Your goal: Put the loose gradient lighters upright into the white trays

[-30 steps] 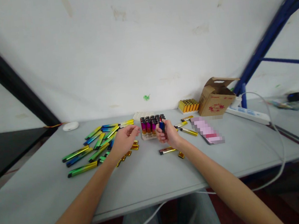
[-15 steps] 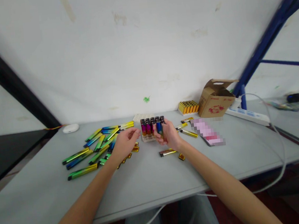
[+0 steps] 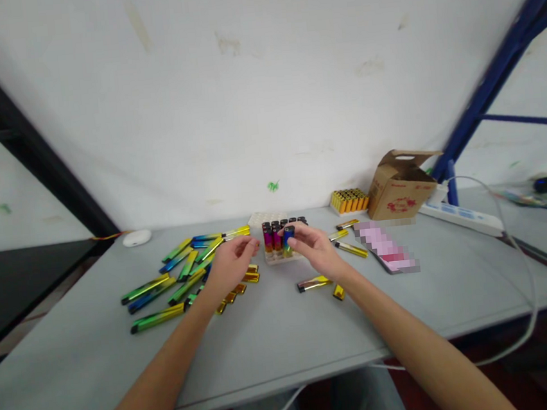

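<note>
My right hand (image 3: 317, 247) grips a blue-and-yellow metallic tube (image 3: 287, 241) with a dark top, held upright between thumb and fingers at the front of a pale tray (image 3: 281, 259). In that tray stand several magenta-and-orange tubes (image 3: 267, 238) with black tops; my right hand hides part of them. Just left of the tray, my left hand (image 3: 233, 257) is closed with thumb and fingertips drawn together; whether something is between them cannot be made out. Beside and behind it lie many green, blue and yellow shiny tubes (image 3: 156, 318), and gold-ended ones (image 3: 240, 288) show by the wrist.
A yellow batch of cylinders (image 3: 350, 201) stands by an open cardboard box (image 3: 400, 189). A phone (image 3: 387, 249), a power strip (image 3: 466, 219) and a white cable (image 3: 520, 258) are on the right. A white case (image 3: 137, 238) sits back left. Loose tubes (image 3: 314, 283) lie near my right wrist.
My right hand has turned and shifted so the blue-and-yellow tube now stands against the tray's front left of my fingers. The left hand stays closed beside the tray. The whole view has shifted slightly.
</note>
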### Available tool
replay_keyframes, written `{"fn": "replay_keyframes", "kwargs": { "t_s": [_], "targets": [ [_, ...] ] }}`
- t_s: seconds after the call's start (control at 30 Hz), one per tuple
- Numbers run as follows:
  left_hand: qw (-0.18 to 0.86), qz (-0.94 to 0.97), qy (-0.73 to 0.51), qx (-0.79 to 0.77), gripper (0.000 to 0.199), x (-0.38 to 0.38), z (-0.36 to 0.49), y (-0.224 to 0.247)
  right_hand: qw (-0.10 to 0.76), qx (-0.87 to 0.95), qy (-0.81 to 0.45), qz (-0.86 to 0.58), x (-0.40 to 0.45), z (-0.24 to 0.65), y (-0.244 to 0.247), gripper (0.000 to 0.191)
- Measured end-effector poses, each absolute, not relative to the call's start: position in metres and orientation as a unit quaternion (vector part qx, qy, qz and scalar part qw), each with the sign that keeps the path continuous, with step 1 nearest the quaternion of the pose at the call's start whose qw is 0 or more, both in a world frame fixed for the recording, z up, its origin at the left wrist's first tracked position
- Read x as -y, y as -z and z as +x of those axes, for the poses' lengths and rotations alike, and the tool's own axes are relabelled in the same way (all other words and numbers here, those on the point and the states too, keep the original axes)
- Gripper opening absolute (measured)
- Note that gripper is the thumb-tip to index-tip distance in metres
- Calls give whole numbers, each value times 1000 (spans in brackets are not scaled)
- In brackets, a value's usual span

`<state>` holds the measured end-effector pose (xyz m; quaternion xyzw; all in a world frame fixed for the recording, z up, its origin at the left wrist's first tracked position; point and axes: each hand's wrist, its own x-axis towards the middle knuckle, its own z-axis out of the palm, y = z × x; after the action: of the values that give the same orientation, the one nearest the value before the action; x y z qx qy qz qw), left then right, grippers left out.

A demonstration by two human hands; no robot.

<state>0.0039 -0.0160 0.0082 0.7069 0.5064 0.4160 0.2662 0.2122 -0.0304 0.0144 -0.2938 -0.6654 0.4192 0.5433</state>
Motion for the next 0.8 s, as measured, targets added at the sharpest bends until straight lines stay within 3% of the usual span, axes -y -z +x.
{"fn": "replay_keyframes", "kwargs": {
  "t_s": [0.2,0.6,0.8],
  "targets": [
    [228,725,-397,-515,38,15,2,-4,548,724,-204,-365,26,215,-3,18],
    [232,736,-380,-510,38,14,3,3,487,774,-34,-403,10,214,20,15],
    [221,748,-375,-501,34,16,3,2,451,779,-11,-436,9,214,25,17]
  ]
}}
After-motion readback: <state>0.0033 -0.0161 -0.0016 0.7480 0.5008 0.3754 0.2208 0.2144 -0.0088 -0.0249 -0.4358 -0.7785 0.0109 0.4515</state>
